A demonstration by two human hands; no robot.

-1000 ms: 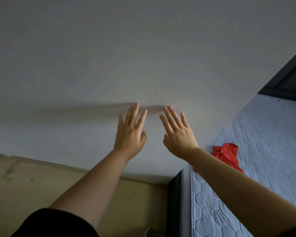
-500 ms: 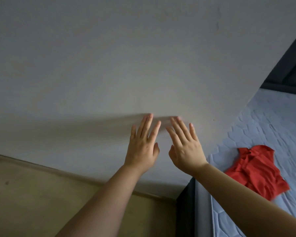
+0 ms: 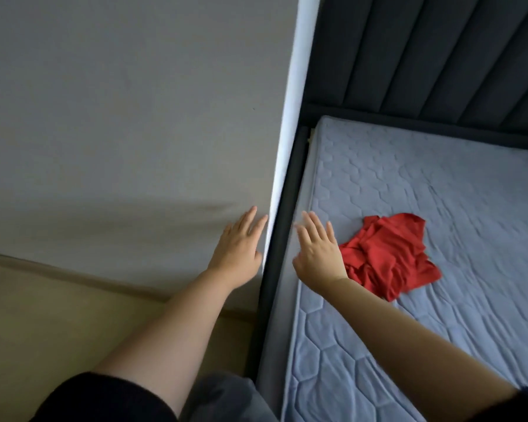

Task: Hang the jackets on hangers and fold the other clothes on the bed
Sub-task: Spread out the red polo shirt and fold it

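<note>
nearby, both flat empty hands, left hand (image 3: 237, 249) and right hand (image 3: 317, 254), flank red garment (image 3: 390, 254).

A grey wall (image 3: 119, 102) meets a tan floor (image 3: 43, 315) along a baseboard (image 3: 73, 271).

Red garment (image 3: 390, 254); blue quilted mattress (image 3: 439, 184)

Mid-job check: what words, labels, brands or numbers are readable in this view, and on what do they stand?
None can be read.
The red garment shows no print or tag.
The mattress shows only quilted stitching.
The wall and headboard are plain.
</note>
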